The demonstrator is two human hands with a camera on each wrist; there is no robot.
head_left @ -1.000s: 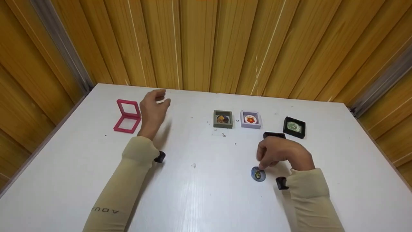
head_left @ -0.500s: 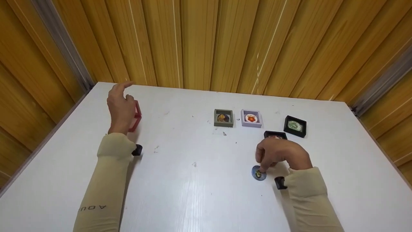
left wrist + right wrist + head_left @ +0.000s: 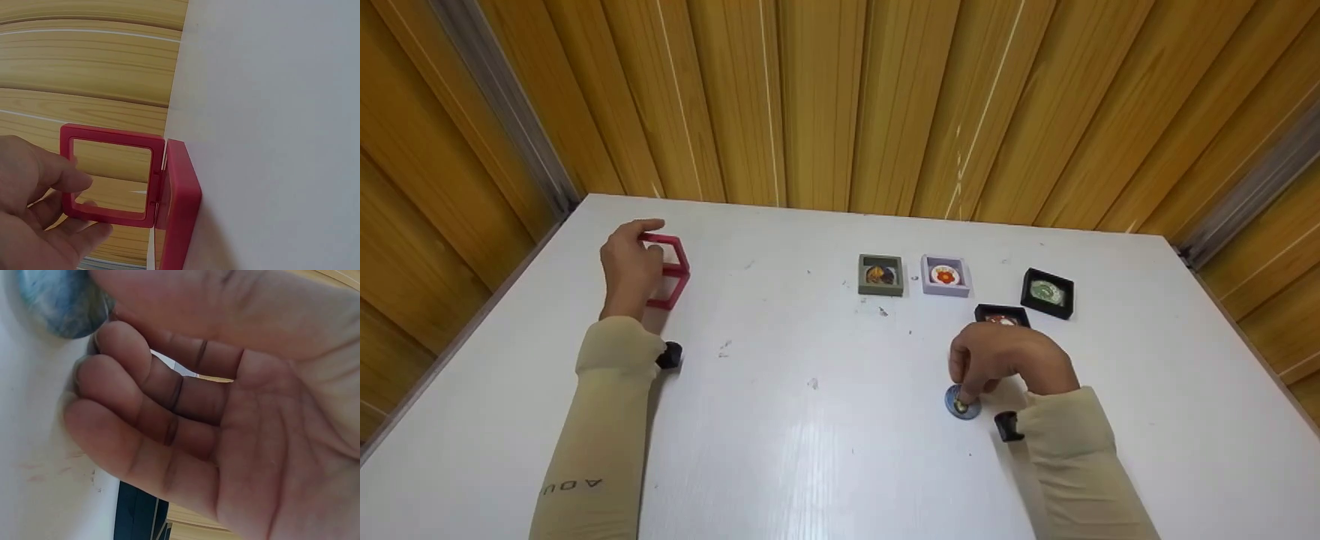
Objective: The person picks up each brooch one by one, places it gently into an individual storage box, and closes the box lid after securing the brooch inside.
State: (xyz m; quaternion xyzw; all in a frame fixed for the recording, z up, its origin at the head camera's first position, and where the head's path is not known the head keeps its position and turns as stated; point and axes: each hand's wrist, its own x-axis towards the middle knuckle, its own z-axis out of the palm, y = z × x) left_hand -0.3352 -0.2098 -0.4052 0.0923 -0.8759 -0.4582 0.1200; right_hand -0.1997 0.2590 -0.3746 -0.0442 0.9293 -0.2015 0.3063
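Observation:
At the left of the table my left hand [image 3: 630, 270] holds the raised lid of a pink hinged display frame [image 3: 109, 135], thumb in front of the rim and fingers behind it. The frame's two halves stand apart, each with a clear window, and its base [image 3: 184, 194] rests on the table. Toward the right front, my right hand [image 3: 1012, 358] pinches the edge of a round blue badge [image 3: 956, 409] with a yellow-green picture. Its thumb covers part of the badge [image 3: 62, 306], and the other fingers are curled close over the tabletop.
Behind the right hand lies a black frame [image 3: 1003, 310] with a red and white badge, partly hidden. Further back are a green frame [image 3: 880, 289], a lilac frame [image 3: 947, 291] and another black frame [image 3: 1048, 309], each with a badge. A wood-patterned wall [image 3: 825, 105] borders the table.
My left hand has moved left from beside the pink frame, passed in front of it, and now grips its lid. The right hand and the blue badge have stayed almost in place.

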